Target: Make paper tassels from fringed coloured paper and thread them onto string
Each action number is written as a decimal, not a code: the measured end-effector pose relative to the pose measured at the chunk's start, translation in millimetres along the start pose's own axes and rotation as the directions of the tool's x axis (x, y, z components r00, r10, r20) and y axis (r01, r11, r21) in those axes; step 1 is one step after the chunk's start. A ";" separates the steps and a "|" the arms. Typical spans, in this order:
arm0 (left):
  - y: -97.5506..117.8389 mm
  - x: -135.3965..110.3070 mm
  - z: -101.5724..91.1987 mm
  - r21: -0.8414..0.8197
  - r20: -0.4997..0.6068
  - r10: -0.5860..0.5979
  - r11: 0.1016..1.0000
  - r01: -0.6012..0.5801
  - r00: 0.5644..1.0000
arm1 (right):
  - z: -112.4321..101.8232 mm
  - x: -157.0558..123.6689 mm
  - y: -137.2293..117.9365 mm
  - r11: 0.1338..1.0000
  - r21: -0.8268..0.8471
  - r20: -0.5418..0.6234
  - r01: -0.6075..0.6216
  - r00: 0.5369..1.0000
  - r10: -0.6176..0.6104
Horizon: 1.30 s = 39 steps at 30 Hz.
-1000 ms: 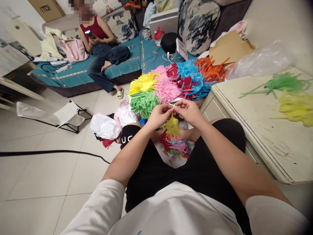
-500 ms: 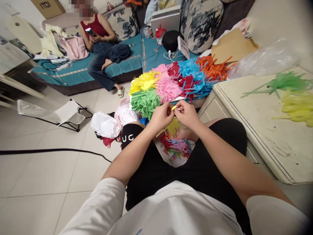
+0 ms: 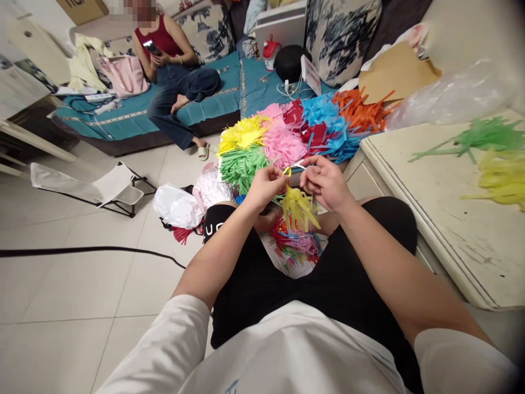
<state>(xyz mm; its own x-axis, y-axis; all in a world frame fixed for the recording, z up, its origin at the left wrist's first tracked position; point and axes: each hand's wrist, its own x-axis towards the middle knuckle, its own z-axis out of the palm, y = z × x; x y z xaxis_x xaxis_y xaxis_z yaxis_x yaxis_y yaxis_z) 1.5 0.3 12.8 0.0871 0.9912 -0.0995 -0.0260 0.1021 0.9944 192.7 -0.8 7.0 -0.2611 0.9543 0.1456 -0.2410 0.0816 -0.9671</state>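
My left hand [image 3: 269, 187] is closed on the top of a yellow tassel [image 3: 299, 208], pinching it near a small yellow loop. The tassel's fringe hangs down between my hands, above my lap. My right hand [image 3: 326, 183] is closed at the loop's right side, its fingers pinching a thin white strip [image 3: 298, 166]. Just beyond my hands lie piles of cut fringe: a green pile [image 3: 245, 166], a yellow pile [image 3: 241, 134], a pink pile [image 3: 283, 142] and a blue pile [image 3: 328, 117]. Mixed coloured tassels [image 3: 296, 241] lie below, between my legs.
On the cream cabinet [image 3: 455, 230] to my right lie a green tassel [image 3: 484, 135] and yellow tassels [image 3: 502, 175]. A person [image 3: 168, 54] with a phone sits on the teal sofa [image 3: 127, 120]. White bags [image 3: 176, 205] and a low folding chair [image 3: 110, 183] stand left.
My hands have moved apart, the right one turning outward and to the right. The yellow loop and the hanging fringe now show between them.
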 end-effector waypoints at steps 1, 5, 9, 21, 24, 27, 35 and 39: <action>1.0 -0.2 -0.4 -0.010 -0.005 -0.008 1.000 0.008 1.000 | 0.8 -1.7 -1.6 0.999 -0.028 0.012 0.014 1.000 -0.013; 3.5 -2.6 -0.3 -0.009 0.003 -0.010 1.000 0.010 1.000 | 3.9 -5.2 0.5 0.973 -0.214 0.029 0.088 0.996 -0.084; 4.8 -5.8 1.5 0.027 0.002 0.017 0.999 -0.018 1.000 | 5.9 -5.9 6.3 0.945 -0.302 0.030 0.123 0.992 -0.120; -5.7 -11.2 5.7 0.239 0.087 0.223 0.942 -0.237 0.971 | 2.0 -0.8 16.2 0.893 -0.443 -0.028 0.079 0.994 -0.102; -7.5 -14.2 5.8 0.299 0.125 0.268 0.908 -0.294 0.955 | -2.0 2.4 21.0 0.854 -0.512 -0.075 0.092 0.986 -0.151; -7.7 -17.1 5.4 0.213 0.166 0.260 0.932 -0.292 0.951 | -3.5 3.6 22.0 0.858 -0.507 -0.117 0.084 0.979 -0.165; 0.5 -22.4 -0.1 0.360 0.244 0.478 0.763 -0.537 0.844 | -2.9 3.9 14.2 0.933 -0.358 -0.059 0.025 0.997 -0.049; 4.9 -21.6 0.0 0.366 0.180 0.582 0.709 -0.603 0.793 | -5.2 4.1 6.5 0.949 -0.316 -0.006 -0.004 1.000 0.003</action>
<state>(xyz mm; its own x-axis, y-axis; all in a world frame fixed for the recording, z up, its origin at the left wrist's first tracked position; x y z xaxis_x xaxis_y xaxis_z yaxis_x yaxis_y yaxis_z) -0.6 -20.7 19.8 0.2330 0.8306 0.5058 0.2932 -0.5560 0.7778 194.9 5.2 0.1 -0.2563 0.9561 0.1420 0.0678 0.1643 -0.9841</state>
